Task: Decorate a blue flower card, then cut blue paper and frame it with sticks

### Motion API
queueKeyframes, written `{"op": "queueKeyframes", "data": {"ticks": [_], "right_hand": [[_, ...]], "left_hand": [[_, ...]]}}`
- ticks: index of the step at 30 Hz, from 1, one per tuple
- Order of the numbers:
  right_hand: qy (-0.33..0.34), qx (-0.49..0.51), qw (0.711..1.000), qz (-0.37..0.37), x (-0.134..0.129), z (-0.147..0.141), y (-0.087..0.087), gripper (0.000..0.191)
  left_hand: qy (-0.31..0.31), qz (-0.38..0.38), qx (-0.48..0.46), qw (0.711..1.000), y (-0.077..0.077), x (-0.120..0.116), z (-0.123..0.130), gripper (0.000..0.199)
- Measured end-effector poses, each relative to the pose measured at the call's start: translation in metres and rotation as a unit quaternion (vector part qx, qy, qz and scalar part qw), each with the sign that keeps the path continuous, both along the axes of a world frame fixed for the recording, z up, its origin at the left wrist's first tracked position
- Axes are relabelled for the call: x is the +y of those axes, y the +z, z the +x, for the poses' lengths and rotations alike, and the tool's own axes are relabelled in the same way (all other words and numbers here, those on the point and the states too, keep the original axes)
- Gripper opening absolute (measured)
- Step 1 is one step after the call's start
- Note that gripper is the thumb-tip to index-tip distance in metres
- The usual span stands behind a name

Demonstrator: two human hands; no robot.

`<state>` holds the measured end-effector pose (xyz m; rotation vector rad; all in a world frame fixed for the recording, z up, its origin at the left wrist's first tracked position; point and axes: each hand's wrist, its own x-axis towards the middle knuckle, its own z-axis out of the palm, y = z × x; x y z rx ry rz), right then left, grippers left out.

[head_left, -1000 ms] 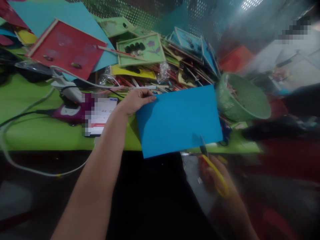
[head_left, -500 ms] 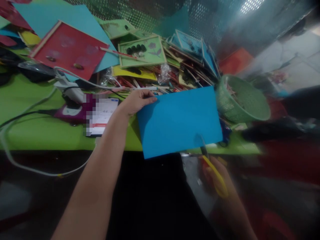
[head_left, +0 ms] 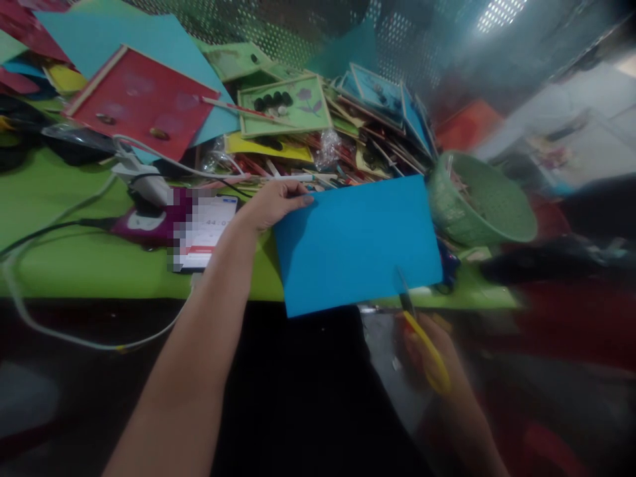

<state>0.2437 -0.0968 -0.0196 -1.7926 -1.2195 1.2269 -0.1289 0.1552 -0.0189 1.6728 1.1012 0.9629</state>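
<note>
One blue sheet (head_left: 358, 245) extends right from the left hand (head_left: 277, 202) pinching its corner; right hand (head_left: 444, 348) grips scissors (head_left: 420, 334).

Dim frame, hazy right side

Your light is low, murky below the green table (head_left: 74, 275). Brightest spot: the perforated panel (head_left: 501, 14), top right. Shadow darkens your blue sheet (head_left: 362, 245) near your left hand (head_left: 278, 202). Your right hand (head_left: 440, 344) looks soft; far right smears, stretched. 1 pixelated patch covers part of the phone (head_left: 216, 228).
</note>
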Motion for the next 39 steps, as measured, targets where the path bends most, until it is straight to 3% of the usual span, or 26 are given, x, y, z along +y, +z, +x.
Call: {"op": "queueKeyframes", "data": {"ticks": [10,25,39], "right_hand": [[-0.004,0.015,1.0,-0.007,0.004,-0.008,0.01,0.059],[0.035,0.039,0.998,0.03,0.006,-0.003,0.0,0.049],[0.002,0.036,0.998,0.049,0.003,-0.005,-0.009,0.049]], "left_hand": [[0.007,-0.021,0.006,1.0,0.004,-0.004,0.002,0.035],[-0.016,-0.039,0.006,0.999,0.0,-0.004,0.006,0.04],[-0.008,-0.021,0.031,0.999,-0.003,-0.002,0.004,0.037]]}}
